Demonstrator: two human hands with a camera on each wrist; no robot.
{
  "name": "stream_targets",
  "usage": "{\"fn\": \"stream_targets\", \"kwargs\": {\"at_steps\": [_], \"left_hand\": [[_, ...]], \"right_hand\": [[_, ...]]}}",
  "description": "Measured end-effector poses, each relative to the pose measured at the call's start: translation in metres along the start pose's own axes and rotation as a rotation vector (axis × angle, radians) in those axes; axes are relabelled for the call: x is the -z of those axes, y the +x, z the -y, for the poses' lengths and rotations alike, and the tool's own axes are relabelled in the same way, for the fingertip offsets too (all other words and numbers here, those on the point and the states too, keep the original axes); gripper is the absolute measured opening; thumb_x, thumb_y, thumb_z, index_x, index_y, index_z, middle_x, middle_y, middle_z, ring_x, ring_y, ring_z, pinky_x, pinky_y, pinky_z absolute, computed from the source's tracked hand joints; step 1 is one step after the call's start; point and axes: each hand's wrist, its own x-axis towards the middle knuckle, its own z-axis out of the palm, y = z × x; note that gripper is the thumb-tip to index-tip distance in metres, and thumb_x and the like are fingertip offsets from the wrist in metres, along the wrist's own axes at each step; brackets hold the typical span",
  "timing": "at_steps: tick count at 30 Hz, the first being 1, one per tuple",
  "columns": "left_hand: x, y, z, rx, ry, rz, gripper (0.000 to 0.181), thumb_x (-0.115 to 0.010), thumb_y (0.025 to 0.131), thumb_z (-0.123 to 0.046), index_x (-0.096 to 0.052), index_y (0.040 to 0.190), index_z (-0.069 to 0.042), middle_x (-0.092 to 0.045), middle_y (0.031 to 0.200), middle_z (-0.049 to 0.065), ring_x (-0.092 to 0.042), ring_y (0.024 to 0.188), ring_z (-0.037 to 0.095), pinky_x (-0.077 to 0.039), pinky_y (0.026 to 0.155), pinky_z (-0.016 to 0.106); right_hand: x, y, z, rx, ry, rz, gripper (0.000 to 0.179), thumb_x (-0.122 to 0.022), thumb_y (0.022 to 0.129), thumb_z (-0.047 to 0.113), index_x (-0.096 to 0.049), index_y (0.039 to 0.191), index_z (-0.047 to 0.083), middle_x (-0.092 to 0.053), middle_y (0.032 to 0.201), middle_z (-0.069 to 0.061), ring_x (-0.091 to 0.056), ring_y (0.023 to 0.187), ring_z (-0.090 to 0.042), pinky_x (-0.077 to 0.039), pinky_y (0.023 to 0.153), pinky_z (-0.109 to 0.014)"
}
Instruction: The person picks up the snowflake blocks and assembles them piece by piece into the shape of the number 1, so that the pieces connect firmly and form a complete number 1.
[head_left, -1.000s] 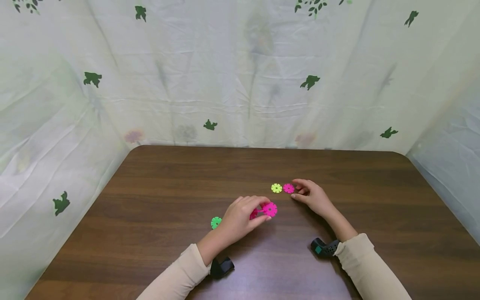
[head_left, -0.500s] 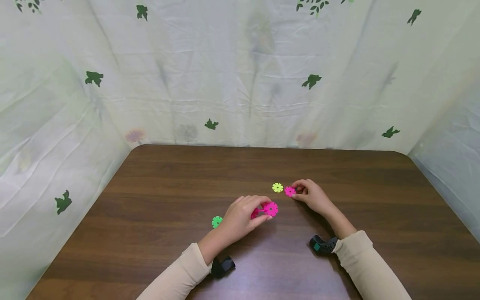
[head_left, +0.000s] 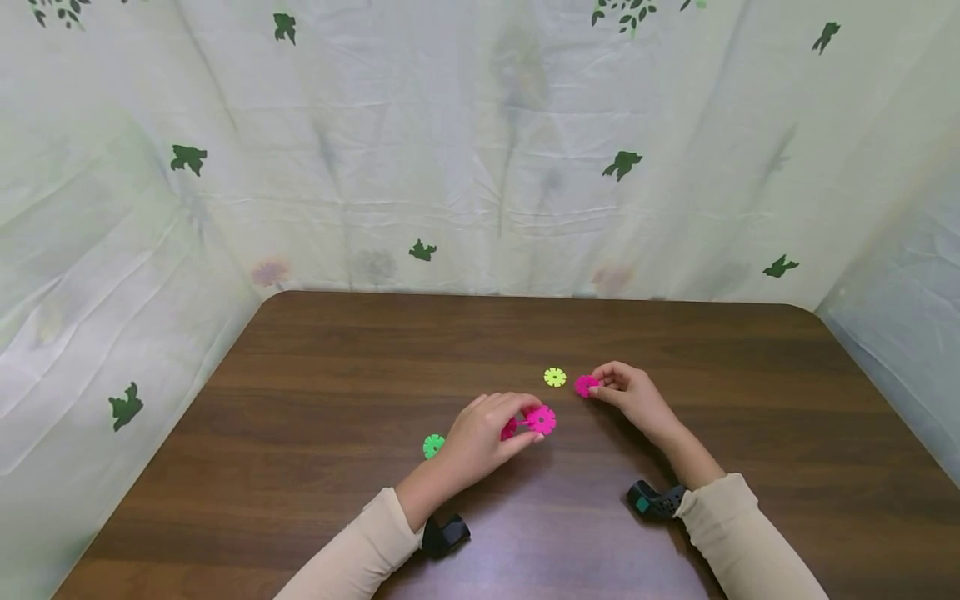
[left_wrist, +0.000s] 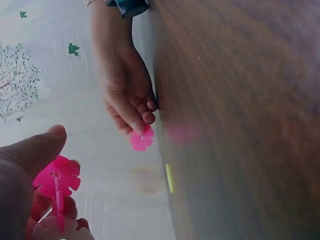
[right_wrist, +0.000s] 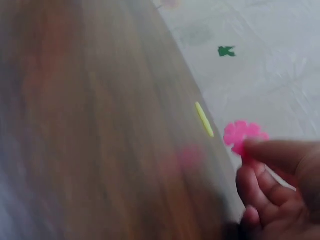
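My left hand (head_left: 487,433) grips several pink notched discs slotted together; one pink disc (head_left: 542,420) faces out beyond the fingertips. In the left wrist view the joined pink discs (left_wrist: 56,176) sit between thumb and fingers, one set crosswise in another. Farther right, my right hand (head_left: 637,400) pinches a single pink notched disc (head_left: 587,386) by its edge, between thumb and fingers. That disc (right_wrist: 242,135) is lifted off the table in the right wrist view, its pink reflection on the wood. A yellow notched disc (head_left: 555,377) lies flat to the left of it.
A green notched disc (head_left: 432,446) lies beside my left wrist, partly covered by it. The brown wooden table (head_left: 337,350) runs back to a pale curtain (head_left: 465,167) with green bird prints. Black wrist cameras (head_left: 446,536) hang under both wrists.
My right hand has taken hold of the pink disc beside the yellow one and drawn it up and slightly right. My left hand stays in place with its joined discs.
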Motion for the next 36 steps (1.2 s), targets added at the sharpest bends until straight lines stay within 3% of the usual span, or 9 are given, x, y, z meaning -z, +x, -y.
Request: {"fn": "stream_targets", "kwargs": {"at_steps": [7,21,31,36], "left_hand": [[0.001,0.000,-0.001,0.005,-0.008,0.001,0.031,-0.073,0.075,-0.023,-0.061,0.101,-0.010,-0.061,0.090,-0.004,-0.056,0.073,0.012,-0.043,0.074,0.025],[0.001,0.000,0.000,0.027,-0.016,-0.013,0.032,-0.074,0.075,-0.023,-0.061,0.101,-0.009,-0.062,0.087,-0.003,-0.056,0.072,0.011,-0.043,0.070,0.024],[0.001,0.000,0.001,0.044,-0.017,-0.026,0.033,-0.074,0.075,-0.023,-0.061,0.101,-0.009,-0.062,0.088,-0.003,-0.053,0.071,0.008,-0.043,0.066,0.021],[0.001,0.000,0.000,0.051,-0.022,-0.025,0.034,-0.074,0.075,-0.024,-0.060,0.101,-0.009,-0.062,0.089,-0.003,-0.053,0.071,0.008,-0.043,0.066,0.021]], "right_hand": [[0.006,-0.005,0.014,-0.034,0.111,0.059,0.022,-0.064,0.083,0.010,-0.057,0.096,-0.007,-0.062,0.084,-0.010,-0.055,0.071,-0.023,-0.046,0.061,-0.028],[0.001,-0.014,0.047,0.163,0.109,0.251,0.012,-0.062,0.084,0.005,-0.057,0.091,-0.003,-0.062,0.084,-0.014,-0.060,0.075,-0.032,-0.049,0.069,-0.042],[-0.009,-0.021,0.062,0.258,0.062,0.303,0.006,-0.063,0.082,0.004,-0.060,0.087,0.002,-0.061,0.083,-0.012,-0.057,0.072,-0.035,-0.050,0.064,-0.040],[-0.012,-0.024,0.067,0.286,-0.006,0.281,0.005,-0.064,0.082,0.007,-0.061,0.086,0.007,-0.061,0.082,-0.007,-0.055,0.069,-0.025,-0.048,0.060,-0.031]]}}
